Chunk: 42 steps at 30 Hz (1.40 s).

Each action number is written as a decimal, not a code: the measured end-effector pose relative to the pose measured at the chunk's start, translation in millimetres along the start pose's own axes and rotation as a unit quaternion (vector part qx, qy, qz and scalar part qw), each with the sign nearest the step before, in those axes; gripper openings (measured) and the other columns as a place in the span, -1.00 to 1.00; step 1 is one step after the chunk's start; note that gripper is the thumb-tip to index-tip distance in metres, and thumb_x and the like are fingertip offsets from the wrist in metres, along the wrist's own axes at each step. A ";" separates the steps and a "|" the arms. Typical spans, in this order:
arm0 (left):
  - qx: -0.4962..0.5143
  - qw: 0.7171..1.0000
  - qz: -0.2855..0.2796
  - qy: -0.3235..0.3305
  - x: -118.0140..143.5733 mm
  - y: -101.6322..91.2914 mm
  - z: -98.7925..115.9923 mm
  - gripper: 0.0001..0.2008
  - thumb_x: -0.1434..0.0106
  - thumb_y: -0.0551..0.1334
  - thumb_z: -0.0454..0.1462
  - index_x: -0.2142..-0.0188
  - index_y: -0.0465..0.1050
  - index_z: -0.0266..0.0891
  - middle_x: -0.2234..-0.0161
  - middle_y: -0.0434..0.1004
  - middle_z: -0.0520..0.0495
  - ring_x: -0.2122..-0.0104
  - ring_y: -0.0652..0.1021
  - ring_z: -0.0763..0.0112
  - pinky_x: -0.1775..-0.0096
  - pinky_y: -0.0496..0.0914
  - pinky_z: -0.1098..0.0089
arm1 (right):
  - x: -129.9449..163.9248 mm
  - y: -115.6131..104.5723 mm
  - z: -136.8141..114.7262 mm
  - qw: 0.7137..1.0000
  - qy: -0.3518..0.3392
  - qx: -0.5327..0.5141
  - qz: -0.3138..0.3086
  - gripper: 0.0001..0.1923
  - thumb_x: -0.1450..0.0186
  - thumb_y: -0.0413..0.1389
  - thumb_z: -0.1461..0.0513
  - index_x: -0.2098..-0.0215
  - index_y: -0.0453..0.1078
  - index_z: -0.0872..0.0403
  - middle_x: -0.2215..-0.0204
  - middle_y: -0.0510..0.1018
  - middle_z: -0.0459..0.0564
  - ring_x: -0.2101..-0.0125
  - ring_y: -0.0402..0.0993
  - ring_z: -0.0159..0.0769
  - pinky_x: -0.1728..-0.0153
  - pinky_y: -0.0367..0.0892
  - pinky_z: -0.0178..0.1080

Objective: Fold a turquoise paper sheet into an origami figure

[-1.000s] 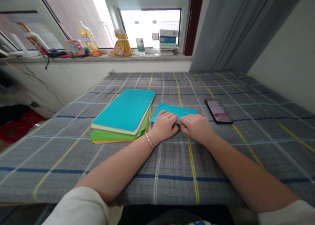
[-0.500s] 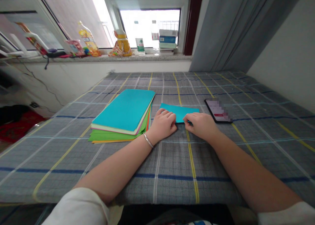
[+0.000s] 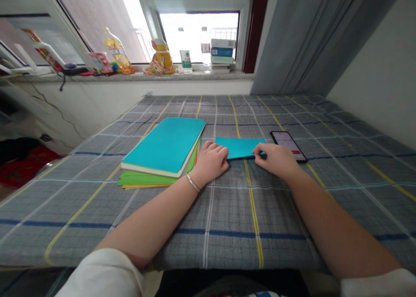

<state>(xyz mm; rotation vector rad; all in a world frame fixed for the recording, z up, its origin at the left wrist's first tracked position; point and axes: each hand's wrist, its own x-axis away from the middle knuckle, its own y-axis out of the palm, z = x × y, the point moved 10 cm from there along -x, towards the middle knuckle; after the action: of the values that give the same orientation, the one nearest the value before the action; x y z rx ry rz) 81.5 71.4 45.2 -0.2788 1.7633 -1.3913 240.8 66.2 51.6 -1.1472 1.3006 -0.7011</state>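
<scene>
A folded teal sheet of paper [image 3: 239, 147] lies flat on the grey plaid cloth [image 3: 227, 210]. My left hand [image 3: 210, 161], with a silver bracelet on the wrist, presses the sheet's left end with curled fingers. My right hand [image 3: 277, 159] presses down on its right front corner with the fingertips. Both hands lie on the paper and do not lift it.
A stack of coloured paper [image 3: 164, 151] with a teal top sheet lies just left of my left hand. A phone [image 3: 289, 145] with a lit screen lies right of the folded sheet. Bottles and boxes stand on the windowsill [image 3: 156, 76]. A grey curtain [image 3: 312, 41] hangs at the back right.
My hands have slid apart along the teal sheet's front edge, left hand to the left end, right hand to the right corner. More of the sheet shows between them.
</scene>
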 end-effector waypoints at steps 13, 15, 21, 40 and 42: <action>-0.033 0.999 -0.026 -0.005 3.3 -6.6 -15.8 -0.97 -0.13 0.21 -0.31 0.40 0.34 -0.16 0.39 0.51 -0.07 0.28 0.47 0.19 -0.01 0.26 0.13 | -2.4 -2.2 39.3 0.998 0.062 -0.030 -0.002 -0.87 -0.17 0.11 0.18 0.34 0.47 -0.03 0.38 0.63 -0.09 0.40 0.50 -0.22 0.47 0.10 -0.28; -0.043 0.999 -0.029 -0.010 4.7 -5.5 -22.8 -0.97 -0.14 0.20 -0.31 0.40 0.34 -0.16 0.39 0.51 -0.08 0.26 0.49 0.16 0.00 0.27 0.12 | -2.1 -2.6 45.2 0.997 0.075 -0.029 0.000 -0.88 -0.16 0.10 0.18 0.35 0.47 -0.03 0.38 0.63 -0.08 0.39 0.50 -0.22 0.47 0.10 -0.28; 0.025 0.993 -0.050 -0.104 10.6 6.5 -54.7 -0.91 -0.25 0.11 -0.32 0.29 0.39 -0.19 0.35 0.56 -0.07 0.36 0.54 0.26 0.30 0.33 0.30 | -2.6 6.0 35.9 0.996 0.035 -0.077 -0.043 -0.92 -0.15 0.10 0.23 0.39 0.44 0.01 0.38 0.62 -0.07 0.39 0.50 -0.24 0.42 0.19 -0.28; 0.067 0.984 -0.081 -0.141 11.3 22.5 -44.2 -0.74 -0.29 0.20 -0.21 0.05 0.50 -0.19 0.20 0.60 -0.10 0.17 0.55 0.22 0.08 0.38 0.26 | 11.5 39.8 68.3 0.961 0.188 0.090 -0.181 -0.64 -0.24 0.11 0.01 0.20 0.43 0.14 0.28 0.60 0.24 0.27 0.54 0.02 0.38 0.27 -0.14; 0.088 0.980 -0.077 -0.159 12.1 25.5 -47.0 -0.69 -0.25 0.21 -0.25 0.01 0.47 -0.19 0.19 0.59 -0.10 0.19 0.56 0.22 0.10 0.39 0.27 | 10.8 43.3 68.2 0.962 0.202 0.060 -0.172 -0.60 -0.21 0.14 0.02 0.13 0.38 0.15 0.23 0.59 0.25 0.22 0.53 0.03 0.32 0.30 -0.13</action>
<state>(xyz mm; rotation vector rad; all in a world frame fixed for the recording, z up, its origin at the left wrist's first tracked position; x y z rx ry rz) 48.1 105.2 17.9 -0.5209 1.3715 -1.5083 300.1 87.6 -0.1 -1.1812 1.3830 -1.3075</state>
